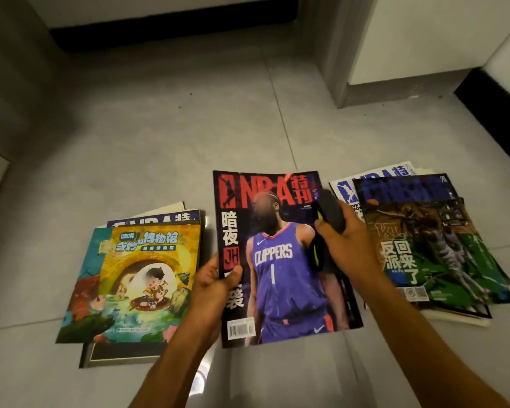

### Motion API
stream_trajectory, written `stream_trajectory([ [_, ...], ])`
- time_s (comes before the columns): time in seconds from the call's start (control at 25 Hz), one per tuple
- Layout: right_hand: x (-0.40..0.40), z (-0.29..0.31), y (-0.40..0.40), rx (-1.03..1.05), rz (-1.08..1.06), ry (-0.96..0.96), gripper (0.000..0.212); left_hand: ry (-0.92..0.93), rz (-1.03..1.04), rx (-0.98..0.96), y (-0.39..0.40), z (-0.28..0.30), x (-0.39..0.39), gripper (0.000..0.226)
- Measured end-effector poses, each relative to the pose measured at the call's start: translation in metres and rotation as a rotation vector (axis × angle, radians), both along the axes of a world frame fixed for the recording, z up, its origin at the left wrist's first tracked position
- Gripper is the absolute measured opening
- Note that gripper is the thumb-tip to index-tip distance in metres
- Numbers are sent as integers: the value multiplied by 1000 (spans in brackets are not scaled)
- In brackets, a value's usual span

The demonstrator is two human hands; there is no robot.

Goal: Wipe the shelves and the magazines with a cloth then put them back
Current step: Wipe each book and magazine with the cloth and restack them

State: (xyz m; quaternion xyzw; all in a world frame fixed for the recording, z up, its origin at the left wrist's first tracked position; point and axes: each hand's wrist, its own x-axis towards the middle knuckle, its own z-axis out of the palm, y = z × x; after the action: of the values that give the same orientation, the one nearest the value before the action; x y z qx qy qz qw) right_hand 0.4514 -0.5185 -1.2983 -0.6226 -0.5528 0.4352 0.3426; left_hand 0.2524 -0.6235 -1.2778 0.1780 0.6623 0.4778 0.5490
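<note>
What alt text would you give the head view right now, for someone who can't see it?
The left hand grips the left edge of an NBA magazine while the right hand presses a dark cloth to its cover. Stacks of magazines lie on the grey tiled floor on both sides.

Centre magazine (280, 254): black cover, red title lettering, player in purple/blue jersey w/ white text.
Cloth (329, 219): dark grey/black, yellow trim.
Left stack (130, 278), top cover: yellow-green cartoon art.
Right stack (430, 245), top cover: green/brown, white characters.
Floor (159, 128): plain grey tile.
</note>
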Motion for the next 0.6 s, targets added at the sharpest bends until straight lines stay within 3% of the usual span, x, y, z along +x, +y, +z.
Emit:
stream_trajectory([
  [0.12, 9, 10, 35, -88, -35, 136, 30, 6, 22, 40, -9, 2, 28, 23],
  [0.28, 22, 16, 1, -230, 30, 170, 31, -39, 311, 114, 6, 5, 26, 28],
  [0.44, 6, 24, -30, -269, -269, 621, 32, -245, 507, 107, 11, -3, 19, 32],
  [0.6, -47, 32, -58, -77, -492, 492, 56, -296, 577, 53, 0, -10, 41, 32],
])
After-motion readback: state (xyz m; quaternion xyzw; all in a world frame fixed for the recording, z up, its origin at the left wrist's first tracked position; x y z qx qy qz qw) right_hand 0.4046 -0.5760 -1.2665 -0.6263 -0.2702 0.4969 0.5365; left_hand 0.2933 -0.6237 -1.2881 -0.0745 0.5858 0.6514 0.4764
